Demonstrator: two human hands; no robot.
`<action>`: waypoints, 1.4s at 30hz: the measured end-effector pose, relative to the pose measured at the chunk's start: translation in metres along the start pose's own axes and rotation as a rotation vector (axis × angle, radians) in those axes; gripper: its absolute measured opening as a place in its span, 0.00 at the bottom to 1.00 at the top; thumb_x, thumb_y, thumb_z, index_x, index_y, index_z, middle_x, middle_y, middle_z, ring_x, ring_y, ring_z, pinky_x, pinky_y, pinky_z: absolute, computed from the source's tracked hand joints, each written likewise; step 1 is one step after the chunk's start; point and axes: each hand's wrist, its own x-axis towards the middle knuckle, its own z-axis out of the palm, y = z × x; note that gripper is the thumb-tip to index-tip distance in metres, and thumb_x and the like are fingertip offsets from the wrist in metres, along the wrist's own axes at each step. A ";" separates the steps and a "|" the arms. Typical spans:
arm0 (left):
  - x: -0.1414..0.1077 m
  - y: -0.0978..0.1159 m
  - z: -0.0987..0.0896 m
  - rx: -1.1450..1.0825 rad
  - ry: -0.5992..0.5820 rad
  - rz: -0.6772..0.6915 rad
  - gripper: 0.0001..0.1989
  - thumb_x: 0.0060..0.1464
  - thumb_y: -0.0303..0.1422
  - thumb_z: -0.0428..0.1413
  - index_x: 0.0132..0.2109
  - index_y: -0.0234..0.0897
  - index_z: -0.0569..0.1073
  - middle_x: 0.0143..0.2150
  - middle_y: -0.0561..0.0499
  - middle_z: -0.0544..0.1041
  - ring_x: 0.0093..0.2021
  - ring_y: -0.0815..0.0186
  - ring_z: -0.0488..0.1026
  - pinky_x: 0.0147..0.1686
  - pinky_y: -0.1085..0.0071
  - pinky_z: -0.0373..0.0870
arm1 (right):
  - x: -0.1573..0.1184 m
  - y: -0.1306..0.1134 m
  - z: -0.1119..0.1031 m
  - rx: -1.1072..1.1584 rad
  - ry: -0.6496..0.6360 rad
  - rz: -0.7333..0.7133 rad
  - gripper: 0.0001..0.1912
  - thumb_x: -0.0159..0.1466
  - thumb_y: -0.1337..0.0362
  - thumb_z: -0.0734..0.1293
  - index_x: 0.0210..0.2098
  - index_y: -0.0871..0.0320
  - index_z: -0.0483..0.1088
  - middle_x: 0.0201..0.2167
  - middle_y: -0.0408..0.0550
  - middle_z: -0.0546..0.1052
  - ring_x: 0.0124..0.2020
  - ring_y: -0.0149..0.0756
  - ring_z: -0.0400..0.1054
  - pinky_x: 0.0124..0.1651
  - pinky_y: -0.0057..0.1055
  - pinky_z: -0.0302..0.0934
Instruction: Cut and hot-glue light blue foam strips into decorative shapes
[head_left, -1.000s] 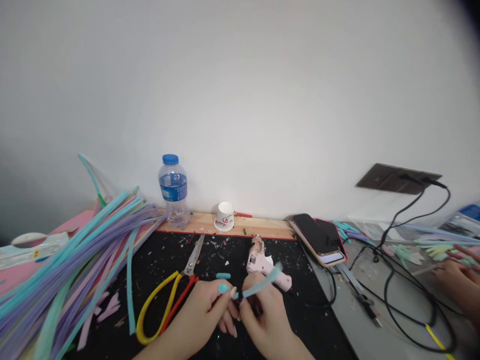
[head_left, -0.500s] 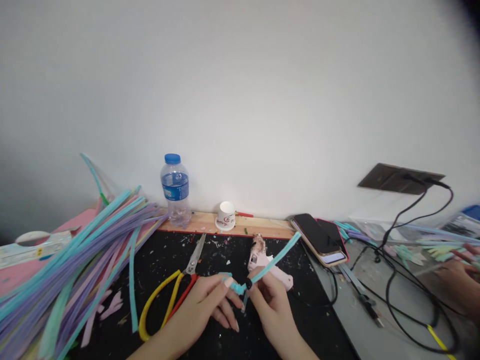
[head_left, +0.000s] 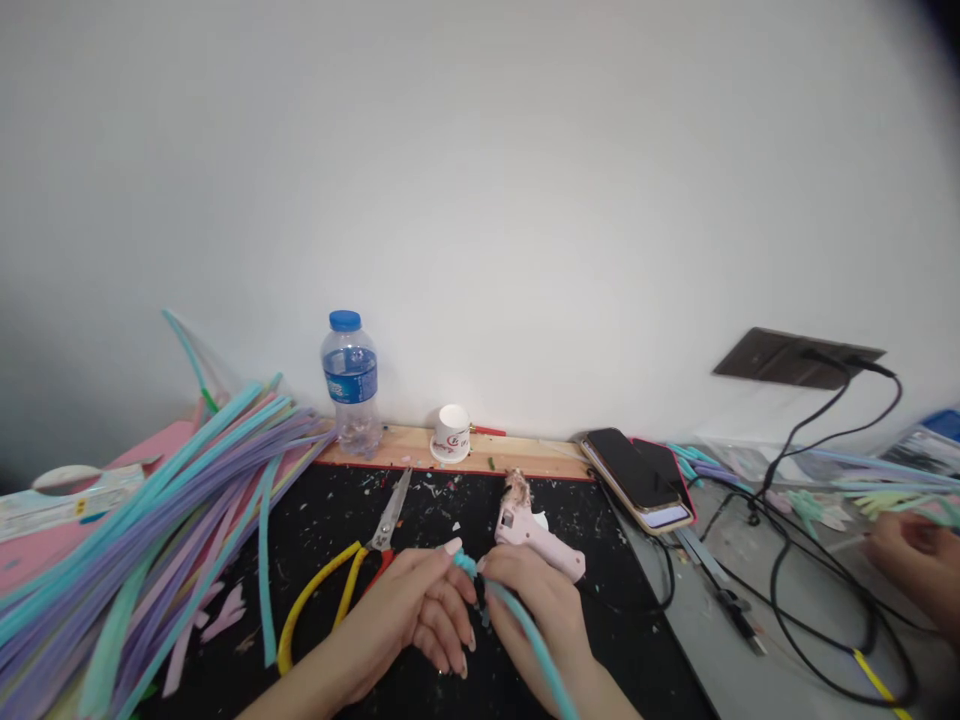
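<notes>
My left hand and my right hand meet at the near edge of a black mat, both pinching one teal pipe cleaner. Its short end is wound between my fingertips; its long tail runs down over my right wrist toward me. Just behind my right hand lies a pink glue gun. Scissors with yellow and red handles lie left of my left hand.
A big heap of teal, purple and pink pipe cleaners fills the left. A water bottle and a small white cup stand by the wall. Phones, black cables and another person's hand are at the right.
The pipe cleaner's long tail swung from pointing up and right, behind my right hand, to hanging down over my right wrist. My hands drew closer together.
</notes>
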 end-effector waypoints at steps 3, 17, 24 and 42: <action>0.001 0.001 0.000 -0.013 0.043 -0.006 0.23 0.51 0.51 0.52 0.29 0.30 0.70 0.19 0.46 0.76 0.16 0.67 0.73 0.15 0.79 0.65 | 0.000 -0.001 0.000 0.001 -0.047 -0.045 0.13 0.59 0.79 0.60 0.38 0.58 0.69 0.36 0.52 0.75 0.36 0.35 0.71 0.38 0.28 0.67; 0.001 0.007 0.006 0.103 0.156 0.007 0.21 0.45 0.50 0.58 0.27 0.32 0.68 0.16 0.55 0.72 0.16 0.70 0.72 0.17 0.80 0.65 | 0.003 -0.007 0.001 -0.043 -0.203 -0.064 0.12 0.61 0.76 0.59 0.34 0.57 0.72 0.38 0.52 0.73 0.39 0.35 0.69 0.40 0.28 0.66; 0.003 0.006 0.007 0.180 0.212 0.026 0.22 0.42 0.50 0.58 0.28 0.33 0.70 0.16 0.57 0.70 0.17 0.71 0.72 0.16 0.80 0.65 | 0.003 -0.006 0.001 -0.047 -0.207 -0.079 0.13 0.61 0.76 0.60 0.35 0.56 0.72 0.39 0.51 0.73 0.39 0.35 0.68 0.39 0.29 0.66; 0.005 0.002 0.004 0.325 0.147 0.150 0.17 0.51 0.44 0.53 0.25 0.33 0.68 0.18 0.53 0.72 0.17 0.70 0.71 0.19 0.78 0.66 | 0.003 -0.008 0.003 0.104 -0.056 0.063 0.09 0.57 0.77 0.61 0.31 0.60 0.70 0.33 0.50 0.69 0.34 0.33 0.67 0.36 0.28 0.63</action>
